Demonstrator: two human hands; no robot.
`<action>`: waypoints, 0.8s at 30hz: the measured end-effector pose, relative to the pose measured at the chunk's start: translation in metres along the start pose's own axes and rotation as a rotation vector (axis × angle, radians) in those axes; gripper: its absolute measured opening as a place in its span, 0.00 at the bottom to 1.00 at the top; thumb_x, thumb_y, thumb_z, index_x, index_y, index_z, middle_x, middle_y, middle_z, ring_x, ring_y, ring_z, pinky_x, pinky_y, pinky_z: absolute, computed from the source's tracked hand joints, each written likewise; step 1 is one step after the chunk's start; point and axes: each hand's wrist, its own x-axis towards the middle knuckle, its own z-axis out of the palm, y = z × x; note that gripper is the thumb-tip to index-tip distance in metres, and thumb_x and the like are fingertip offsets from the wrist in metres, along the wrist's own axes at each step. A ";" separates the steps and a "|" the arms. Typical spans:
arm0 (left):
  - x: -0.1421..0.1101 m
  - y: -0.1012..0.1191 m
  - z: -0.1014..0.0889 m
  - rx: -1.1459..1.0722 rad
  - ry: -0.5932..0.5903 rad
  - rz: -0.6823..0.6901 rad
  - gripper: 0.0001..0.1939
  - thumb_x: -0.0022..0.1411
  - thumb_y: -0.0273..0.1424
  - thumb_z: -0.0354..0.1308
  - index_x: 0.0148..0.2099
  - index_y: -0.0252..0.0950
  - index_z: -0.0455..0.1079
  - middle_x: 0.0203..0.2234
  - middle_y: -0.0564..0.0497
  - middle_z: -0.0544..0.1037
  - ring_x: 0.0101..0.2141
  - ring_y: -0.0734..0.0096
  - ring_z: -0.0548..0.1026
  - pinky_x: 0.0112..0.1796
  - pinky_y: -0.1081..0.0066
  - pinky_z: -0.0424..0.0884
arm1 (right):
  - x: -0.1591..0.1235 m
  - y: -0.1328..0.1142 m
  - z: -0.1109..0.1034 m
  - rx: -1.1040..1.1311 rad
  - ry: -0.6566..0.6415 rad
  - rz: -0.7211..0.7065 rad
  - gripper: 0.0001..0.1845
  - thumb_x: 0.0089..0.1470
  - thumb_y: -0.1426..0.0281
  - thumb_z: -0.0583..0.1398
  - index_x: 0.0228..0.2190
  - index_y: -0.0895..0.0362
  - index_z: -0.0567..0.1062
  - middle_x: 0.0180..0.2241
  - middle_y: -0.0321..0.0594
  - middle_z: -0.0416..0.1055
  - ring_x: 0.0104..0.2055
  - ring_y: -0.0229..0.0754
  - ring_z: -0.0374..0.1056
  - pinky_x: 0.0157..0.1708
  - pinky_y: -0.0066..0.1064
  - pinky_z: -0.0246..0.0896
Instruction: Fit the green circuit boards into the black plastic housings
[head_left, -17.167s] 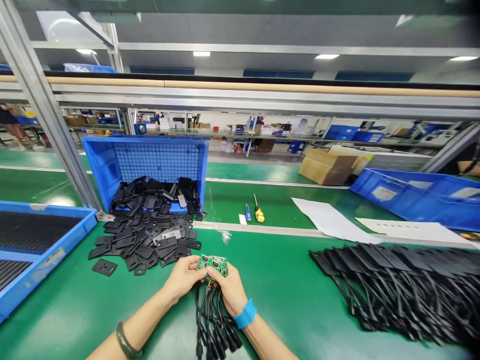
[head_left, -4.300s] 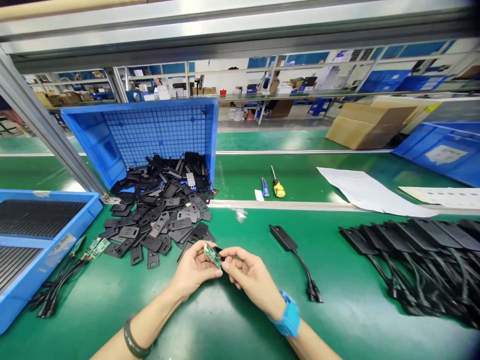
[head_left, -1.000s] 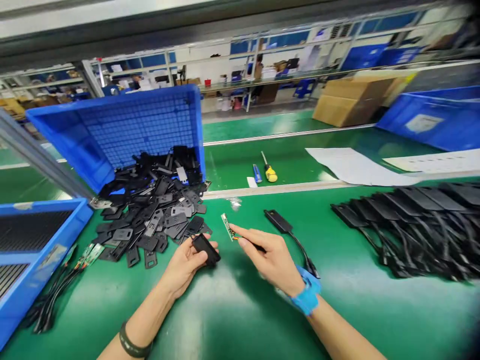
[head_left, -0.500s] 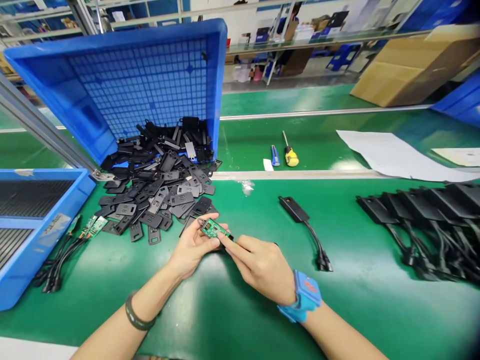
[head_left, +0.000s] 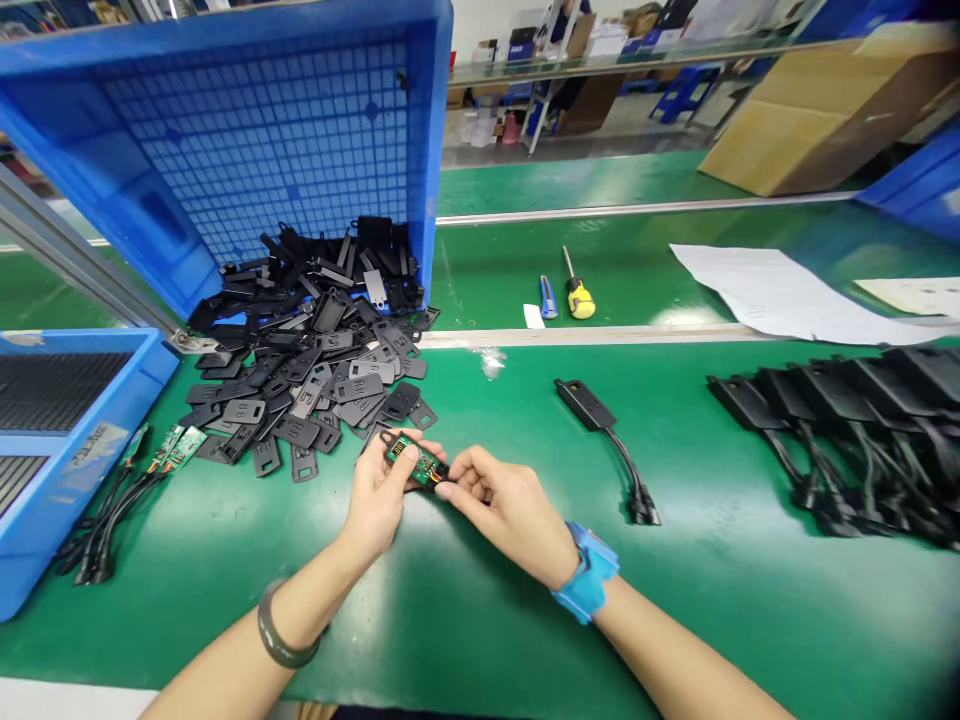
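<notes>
My left hand (head_left: 381, 492) is closed around a black plastic case with a green circuit board (head_left: 426, 468) lying in it, its thumb pressed on the board beside a small digit display. At the board's lower right end, where coloured wires show, my right hand (head_left: 517, 512) pinches the black cable, most of which its fingers hide. Just beyond my left hand spreads a heap of flat black plastic covers (head_left: 300, 390). Right of my hands lies a closed black case with a cable (head_left: 589, 405).
A tipped blue crate (head_left: 439, 150) stands behind the heap. Green boards with cables (head_left: 176, 448) lie by a blue tray (head_left: 142, 375) at left. Several cased units (head_left: 810, 400) are lined up at right. A utility knife (head_left: 548, 297), a yellow screwdriver (head_left: 580, 300) and paper (head_left: 780, 290) lie farther back.
My right fingers have shifted from the board's face down to its cable end. My left thumb has moved onto the board near the display. The camera view has tilted slightly downward.
</notes>
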 end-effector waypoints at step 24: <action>-0.012 0.005 0.006 0.179 0.042 0.185 0.12 0.63 0.37 0.56 0.44 0.36 0.60 0.39 0.44 0.77 0.43 0.60 0.75 0.44 0.63 0.70 | 0.014 0.010 0.004 0.147 -0.096 0.107 0.22 0.56 0.59 0.58 0.17 0.59 0.69 0.14 0.31 0.64 0.17 0.31 0.53 0.20 0.24 0.46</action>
